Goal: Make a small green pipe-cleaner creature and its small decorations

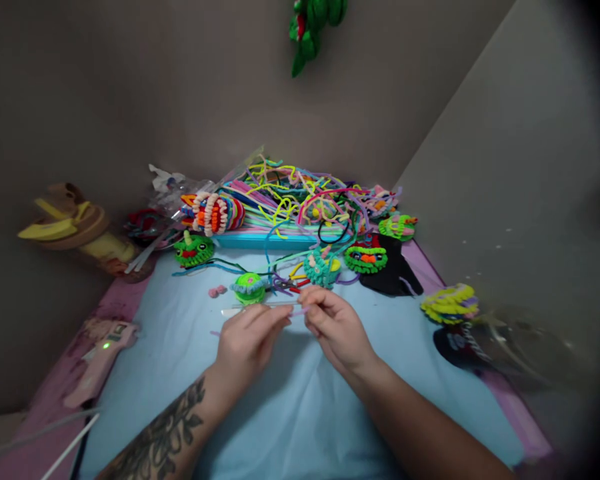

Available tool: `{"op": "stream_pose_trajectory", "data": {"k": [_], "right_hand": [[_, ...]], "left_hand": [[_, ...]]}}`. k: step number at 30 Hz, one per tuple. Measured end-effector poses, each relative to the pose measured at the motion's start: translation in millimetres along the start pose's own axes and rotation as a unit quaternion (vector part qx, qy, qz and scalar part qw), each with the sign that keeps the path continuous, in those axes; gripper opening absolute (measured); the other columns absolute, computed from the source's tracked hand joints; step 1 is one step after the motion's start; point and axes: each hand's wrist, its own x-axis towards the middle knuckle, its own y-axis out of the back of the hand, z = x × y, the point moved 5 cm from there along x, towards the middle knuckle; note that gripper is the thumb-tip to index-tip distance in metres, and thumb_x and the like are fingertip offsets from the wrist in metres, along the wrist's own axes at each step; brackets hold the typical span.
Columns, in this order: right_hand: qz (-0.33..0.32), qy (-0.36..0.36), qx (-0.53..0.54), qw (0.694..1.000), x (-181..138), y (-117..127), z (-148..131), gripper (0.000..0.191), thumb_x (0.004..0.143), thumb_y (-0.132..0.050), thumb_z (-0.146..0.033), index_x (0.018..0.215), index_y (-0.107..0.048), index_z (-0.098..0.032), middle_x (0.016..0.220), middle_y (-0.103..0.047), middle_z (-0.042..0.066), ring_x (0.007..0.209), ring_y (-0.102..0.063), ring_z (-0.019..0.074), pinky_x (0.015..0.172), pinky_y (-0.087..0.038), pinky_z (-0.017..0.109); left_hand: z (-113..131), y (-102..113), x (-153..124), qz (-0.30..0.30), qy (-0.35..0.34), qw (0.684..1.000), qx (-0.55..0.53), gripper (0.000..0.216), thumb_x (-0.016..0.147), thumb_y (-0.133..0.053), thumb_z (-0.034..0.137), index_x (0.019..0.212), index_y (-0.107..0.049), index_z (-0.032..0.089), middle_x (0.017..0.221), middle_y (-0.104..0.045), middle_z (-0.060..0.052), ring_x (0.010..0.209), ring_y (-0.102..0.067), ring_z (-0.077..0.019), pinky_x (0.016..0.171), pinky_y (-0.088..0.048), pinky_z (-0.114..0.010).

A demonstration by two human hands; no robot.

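Over the light blue cloth (300, 407), a short lilac pipe cleaner (299, 311) stretches between my two hands. My left hand (247, 337) pinches its left end with thumb and fingertips. On the other end, my right hand (337, 327) closes its thumb and forefinger. Just beyond my left fingers sits a bright green fuzzy ball figure (249, 288) with a blue band. A teal fuzzy figure (321, 268) lies past my right hand, beside red-handled pliers (286, 285). Two small pink pieces (217, 291) rest to the left.
A blue tray (280, 241) heaped with colourful pipe cleaners (290, 200) stands against the wall. Several fuzzy creature heads surround it. A pink glue gun (100, 367) with a green light lies at left, near a tilted cup (105, 243). A clear plastic container (525, 347) is at right.
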Motion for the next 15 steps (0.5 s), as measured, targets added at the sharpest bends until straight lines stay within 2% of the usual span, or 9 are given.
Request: {"op": "stream_pose_trajectory", "data": {"k": [3, 5, 7, 10, 13, 15], "right_hand": [[0.002, -0.041, -0.052, 0.998, 3.8, 15.4, 8.4, 0.025, 0.08, -0.065, -0.036, 0.103, -0.064, -0.025, 0.092, -0.056, 0.002, 0.065, -0.044, 0.01, 0.058, -0.034, 0.023], [0.022, -0.054, -0.073, 0.996, 4.9, 26.1, 10.9, 0.032, 0.081, -0.064, -0.037, 0.11, -0.061, -0.026, 0.081, -0.054, 0.0, 0.063, -0.043, 0.0101, 0.058, -0.033, 0.023], [0.05, -0.064, -0.084, 0.993, 5.8, 34.2, 12.6, 0.029, 0.082, -0.062, -0.037, 0.108, -0.061, -0.025, 0.072, -0.051, -0.002, 0.061, -0.042, 0.0097, 0.056, -0.032, 0.022], [0.06, -0.098, -0.103, 0.988, 7.0, 37.0, 18.6, 0.025, 0.08, -0.061, -0.038, 0.099, -0.063, -0.021, 0.066, -0.048, -0.004, 0.056, -0.039, 0.0089, 0.052, -0.029, 0.022], [0.022, -0.138, -0.144, 0.98, 6.3, 30.9, 26.4, 0.024, 0.078, -0.06, -0.039, 0.091, -0.064, -0.018, 0.063, -0.047, -0.004, 0.053, -0.038, 0.0087, 0.05, -0.029, 0.022], [-0.019, -0.145, -0.194, 0.97, 4.3, 25.0, 29.5, 0.023, 0.078, -0.059, -0.038, 0.088, -0.064, -0.018, 0.066, -0.051, -0.002, 0.056, -0.043, 0.0099, 0.052, -0.033, 0.023]], "left_hand": [[-17.0, 19.3, 6.0, -0.039, 0.028, 0.998, 0.051, 0.016, 0.088, -0.051, 0.018, 0.096, -0.065, 0.02, 0.079, -0.067, -0.003, 0.072, -0.062, -0.0126, 0.067, -0.045, -0.021], [-36.8, 31.4, 5.8, -0.112, 0.096, 0.986, 0.072, 0.018, 0.089, -0.049, 0.024, 0.089, -0.067, 0.02, 0.081, -0.068, -0.004, 0.079, -0.063, -0.0159, 0.073, -0.046, -0.024], [-56.5, 37.4, -0.6, -0.217, 0.137, 0.964, 0.069, 0.021, 0.088, -0.048, 0.026, 0.081, -0.067, 0.02, 0.081, -0.069, -0.004, 0.091, -0.064, -0.0206, 0.076, -0.046, -0.027], [-82.3, 42.2, -12.4, -0.289, 0.164, 0.941, 0.058, 0.023, 0.087, -0.048, 0.028, 0.077, -0.067, 0.02, 0.083, -0.069, -0.005, 0.102, -0.06, -0.0238, 0.079, -0.045, -0.028], [-98.3, 36.7, -21.6, -0.334, 0.175, 0.925, 0.041, 0.023, 0.086, -0.048, 0.028, 0.076, -0.067, 0.019, 0.078, -0.069, -0.004, 0.09, -0.062, -0.0211, 0.076, -0.044, -0.027], [-103.1, 30.9, -25.6, -0.359, 0.184, 0.914, 0.038, 0.022, 0.085, -0.049, 0.027, 0.076, -0.067, 0.019, 0.076, -0.068, -0.003, 0.078, -0.062, -0.0181, 0.071, -0.043, -0.026]]}}
